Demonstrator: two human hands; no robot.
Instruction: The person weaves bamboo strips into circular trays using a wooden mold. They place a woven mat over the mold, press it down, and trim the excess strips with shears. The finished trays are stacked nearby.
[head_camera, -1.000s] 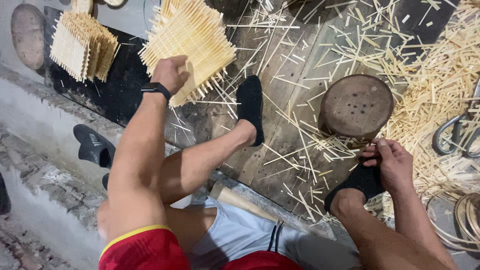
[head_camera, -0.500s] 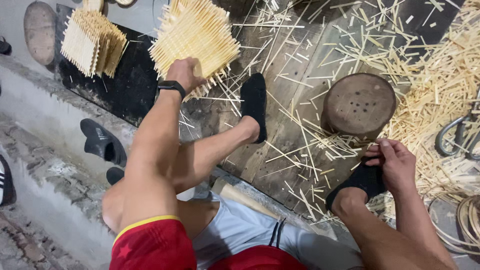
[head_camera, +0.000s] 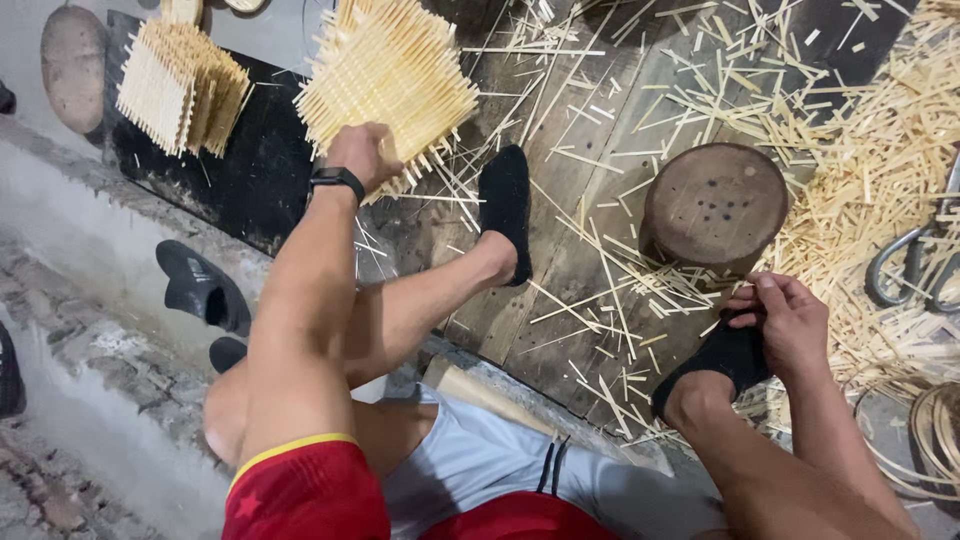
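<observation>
My left hand (head_camera: 358, 153), a black watch on its wrist, grips the near edge of a woven bamboo-strip panel (head_camera: 388, 72) and holds it up over the dark board. My right hand (head_camera: 783, 322) rests on my right foot in a black sock (head_camera: 718, 360), fingers curled at the sock's top. My left foot, also in a black sock (head_camera: 505, 205), is stretched out on the wooden floor among loose bamboo sticks (head_camera: 620, 290).
A stack of similar woven panels (head_camera: 180, 85) stands at the upper left. A round wooden block (head_camera: 714, 205) sits by my right foot. A heap of bamboo strips (head_camera: 880, 180) covers the right side. Black slippers (head_camera: 200, 290) lie on the concrete at left. Coiled strips (head_camera: 935, 430) lie far right.
My left hand has carried the woven panel a little up and to the right relative to the stack at upper left. My right hand stays at the sock on my right foot.
</observation>
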